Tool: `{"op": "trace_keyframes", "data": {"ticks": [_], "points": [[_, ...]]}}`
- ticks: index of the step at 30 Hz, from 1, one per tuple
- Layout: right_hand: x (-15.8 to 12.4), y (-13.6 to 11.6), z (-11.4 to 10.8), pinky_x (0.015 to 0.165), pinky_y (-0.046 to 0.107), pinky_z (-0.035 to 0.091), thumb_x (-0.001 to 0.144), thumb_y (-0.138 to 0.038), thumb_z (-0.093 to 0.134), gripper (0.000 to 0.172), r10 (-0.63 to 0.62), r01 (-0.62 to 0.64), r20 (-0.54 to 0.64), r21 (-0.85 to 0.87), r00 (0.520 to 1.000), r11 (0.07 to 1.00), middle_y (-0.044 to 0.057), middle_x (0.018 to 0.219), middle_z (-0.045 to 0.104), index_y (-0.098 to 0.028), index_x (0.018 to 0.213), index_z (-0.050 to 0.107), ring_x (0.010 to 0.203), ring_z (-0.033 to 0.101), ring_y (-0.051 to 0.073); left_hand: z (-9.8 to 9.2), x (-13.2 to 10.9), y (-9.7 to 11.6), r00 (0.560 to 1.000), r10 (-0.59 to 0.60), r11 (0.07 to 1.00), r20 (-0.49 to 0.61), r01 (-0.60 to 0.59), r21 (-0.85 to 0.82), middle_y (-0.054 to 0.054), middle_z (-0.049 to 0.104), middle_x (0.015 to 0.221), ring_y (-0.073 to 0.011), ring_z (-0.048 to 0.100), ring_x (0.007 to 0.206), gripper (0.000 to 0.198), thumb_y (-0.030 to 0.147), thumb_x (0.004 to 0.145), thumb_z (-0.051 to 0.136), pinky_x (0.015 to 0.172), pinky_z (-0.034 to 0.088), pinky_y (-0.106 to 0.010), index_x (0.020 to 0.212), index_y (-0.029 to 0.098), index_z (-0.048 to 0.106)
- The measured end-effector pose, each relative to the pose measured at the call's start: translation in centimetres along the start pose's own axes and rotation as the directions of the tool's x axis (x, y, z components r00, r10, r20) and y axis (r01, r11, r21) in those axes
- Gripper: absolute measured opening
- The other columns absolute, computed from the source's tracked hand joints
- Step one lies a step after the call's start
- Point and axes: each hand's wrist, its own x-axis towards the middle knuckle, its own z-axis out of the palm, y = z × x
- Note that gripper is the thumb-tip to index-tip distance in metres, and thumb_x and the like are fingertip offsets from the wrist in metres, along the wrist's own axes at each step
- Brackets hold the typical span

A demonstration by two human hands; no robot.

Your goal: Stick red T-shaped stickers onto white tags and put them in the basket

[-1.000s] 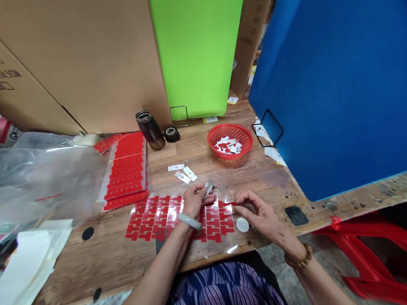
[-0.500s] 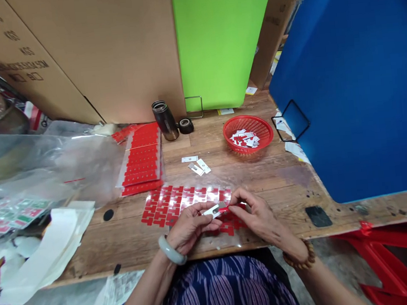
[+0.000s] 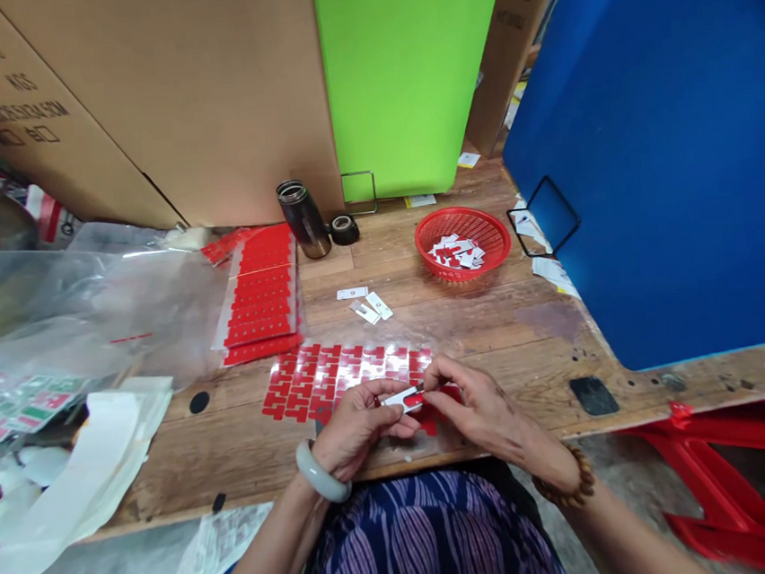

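Note:
Between thumb and fingers, my left hand (image 3: 361, 424) pinches a small white rectangular piece (image 3: 397, 399) by its left part. A red sticker (image 3: 414, 400) lies over the right part of that piece. My right hand (image 3: 475, 404) pinches at the sticker's right end with thumb and forefinger. Under both hands is a clear sheet of red stickers (image 3: 327, 378), partly covered by them. Farther back on the wooden table, three loose white pieces (image 3: 352, 293) lie close together. A red basket (image 3: 429, 260) holds several white and red pieces.
An open dark flask (image 3: 305, 222) stands beside its black lid (image 3: 344, 229). Stacked red sticker sheets (image 3: 257, 290) lie left of it. Clear plastic bags (image 3: 153, 291) and white paper strips (image 3: 110, 448) cover the left side. Green (image 3: 403, 77) and blue (image 3: 667, 151) panels rise behind and at right.
The red sticker now lies flatter over the slot of the white piece, whose grey end showed before. My right fingers have shifted slightly left; the view has tilted a little.

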Motion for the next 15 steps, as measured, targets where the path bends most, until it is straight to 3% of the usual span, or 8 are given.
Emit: {"op": "trace_keyframes", "data": {"ticks": [15], "points": [[0.30, 0.01, 0.09, 0.062, 0.022, 0.035, 0.079, -0.006, 0.048, 0.013, 0.003, -0.003, -0.020, -0.002, 1.000, 1.000, -0.003, 0.073, 0.051, -0.019, 0.077, 0.050, 0.066, 0.046, 0.011, 1.00, -0.34, 0.80, 0.999, -0.011, 1.000, -0.039, 0.012, 0.022, -0.008, 0.069, 0.061, -0.0123, 0.066, 0.054, 0.031, 0.001, 0.071, 0.060, 0.058, 0.052, -0.019, 0.101, 0.005, 0.054]]}}
